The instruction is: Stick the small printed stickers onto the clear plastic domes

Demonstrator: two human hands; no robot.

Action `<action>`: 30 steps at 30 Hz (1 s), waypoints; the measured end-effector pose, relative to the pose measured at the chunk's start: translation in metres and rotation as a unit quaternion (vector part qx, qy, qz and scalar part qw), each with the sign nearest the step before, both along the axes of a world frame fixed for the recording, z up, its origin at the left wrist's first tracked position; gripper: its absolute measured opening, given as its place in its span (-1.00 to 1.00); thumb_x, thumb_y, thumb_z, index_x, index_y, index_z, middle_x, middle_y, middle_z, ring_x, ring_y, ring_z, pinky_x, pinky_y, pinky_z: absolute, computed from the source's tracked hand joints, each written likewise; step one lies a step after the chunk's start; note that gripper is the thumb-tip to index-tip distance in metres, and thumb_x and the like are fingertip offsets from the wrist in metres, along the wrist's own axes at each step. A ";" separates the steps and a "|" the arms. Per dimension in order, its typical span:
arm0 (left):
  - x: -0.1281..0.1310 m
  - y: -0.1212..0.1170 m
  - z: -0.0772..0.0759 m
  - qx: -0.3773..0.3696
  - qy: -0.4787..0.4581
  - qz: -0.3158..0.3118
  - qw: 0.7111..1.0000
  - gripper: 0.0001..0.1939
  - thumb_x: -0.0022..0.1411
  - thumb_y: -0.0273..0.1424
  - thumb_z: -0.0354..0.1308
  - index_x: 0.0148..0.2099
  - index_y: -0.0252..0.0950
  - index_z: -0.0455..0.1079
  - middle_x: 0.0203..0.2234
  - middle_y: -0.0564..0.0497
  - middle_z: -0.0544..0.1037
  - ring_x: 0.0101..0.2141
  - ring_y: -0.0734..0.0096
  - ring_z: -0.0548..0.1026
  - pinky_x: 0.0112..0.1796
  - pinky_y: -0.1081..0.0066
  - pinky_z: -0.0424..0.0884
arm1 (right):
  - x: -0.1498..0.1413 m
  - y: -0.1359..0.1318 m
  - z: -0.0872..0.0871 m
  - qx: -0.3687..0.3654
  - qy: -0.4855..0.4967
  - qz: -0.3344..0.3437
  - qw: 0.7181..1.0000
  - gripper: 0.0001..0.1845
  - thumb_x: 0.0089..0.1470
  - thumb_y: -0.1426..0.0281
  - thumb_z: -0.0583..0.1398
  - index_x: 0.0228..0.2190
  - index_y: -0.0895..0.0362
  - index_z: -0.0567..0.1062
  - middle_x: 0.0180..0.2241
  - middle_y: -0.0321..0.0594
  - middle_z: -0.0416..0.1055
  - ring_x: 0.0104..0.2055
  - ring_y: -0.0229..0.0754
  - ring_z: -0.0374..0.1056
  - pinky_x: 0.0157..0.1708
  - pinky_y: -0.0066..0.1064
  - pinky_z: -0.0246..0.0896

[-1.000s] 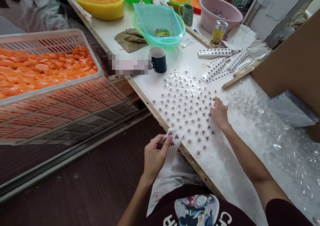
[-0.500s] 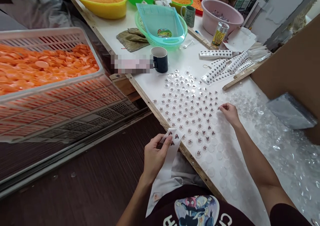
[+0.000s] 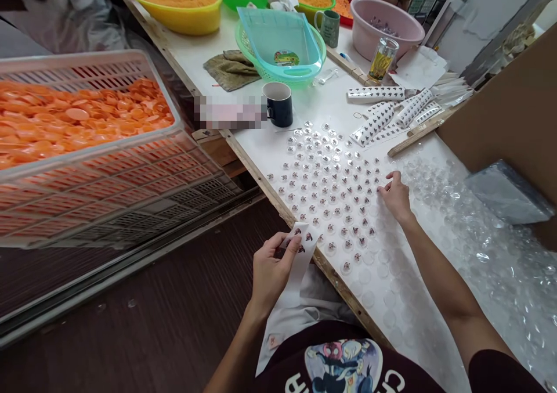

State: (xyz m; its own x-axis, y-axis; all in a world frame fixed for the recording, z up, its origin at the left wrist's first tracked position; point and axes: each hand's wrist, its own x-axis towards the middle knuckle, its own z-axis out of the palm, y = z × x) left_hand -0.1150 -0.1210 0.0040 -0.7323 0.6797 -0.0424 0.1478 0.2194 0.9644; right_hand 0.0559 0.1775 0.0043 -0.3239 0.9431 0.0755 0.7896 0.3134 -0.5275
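Note:
My left hand [image 3: 273, 265] pinches a white strip of stickers [image 3: 307, 230] between thumb and fingers at the table's front edge. A few small dark printed figures show near its top, and the strip hangs down over the edge. My right hand [image 3: 395, 198] is over the table, with a fingertip down at the right border of the rows of clear discs [image 3: 333, 198]. Its fingers are apart and nothing shows between them. Most discs there carry a small printed figure. Plain clear discs [image 3: 383, 271] lie in rows nearer me.
Loose clear discs [image 3: 478, 253] are heaped on the right beside a plastic-wrapped pack [image 3: 509, 193]. Rolled sticker sheets [image 3: 378, 117], a dark mug [image 3: 278, 105] and a green basin [image 3: 278, 47] stand farther back. A crate [image 3: 174, 123] of orange discs is at left.
My right hand has opened from a pinch on a small sticker, its fingertip now down at the disc rows. My left hand with the strip has barely moved.

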 end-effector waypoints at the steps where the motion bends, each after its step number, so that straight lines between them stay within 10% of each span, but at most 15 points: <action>1: 0.001 0.001 0.002 0.003 -0.001 0.001 1.000 -0.76 0.25 -0.25 0.22 -0.44 -0.24 0.50 -0.58 0.07 0.49 -0.45 0.38 0.41 -0.41 0.47 0.27 | -0.002 -0.007 0.005 0.011 0.014 0.004 1.000 -0.80 0.04 0.42 0.20 -0.25 0.07 0.34 -0.50 -0.38 0.35 -0.40 -0.14 0.30 -0.05 -0.16 0.14; 11: 0.018 0.007 0.007 0.058 -0.097 0.009 0.994 -0.68 0.23 -0.20 0.26 -0.48 -0.29 0.40 -0.60 0.12 0.31 -0.53 0.51 0.23 -0.48 0.50 0.17 | -0.048 -0.167 0.027 -0.237 0.233 0.294 0.896 -0.65 0.07 0.09 0.34 -0.28 0.08 0.48 -0.34 -0.28 0.49 -0.33 -0.21 0.35 -0.29 -0.37 0.23; 19: 0.014 0.002 0.005 0.086 -0.126 -0.049 0.987 -0.78 0.23 -0.21 0.29 -0.26 -0.28 0.53 -0.43 0.04 0.51 -0.39 0.41 0.41 -0.35 0.47 0.32 | -0.043 -0.162 0.026 -0.301 0.203 0.332 0.871 -0.63 0.20 0.08 0.23 -0.46 0.09 0.50 -0.49 -0.30 0.44 -0.40 -0.21 0.33 -0.36 -0.38 0.16; 30: 0.015 0.002 0.005 0.075 -0.093 0.006 0.993 -0.67 0.21 -0.22 0.29 -0.49 -0.29 0.35 -0.58 0.11 0.33 -0.51 0.50 0.23 -0.46 0.48 0.18 | -0.038 -0.172 0.036 -0.075 0.267 0.304 0.911 -0.91 0.21 0.35 0.23 -0.37 0.05 0.46 -0.33 -0.25 0.45 -0.25 -0.16 0.33 -0.15 -0.25 0.20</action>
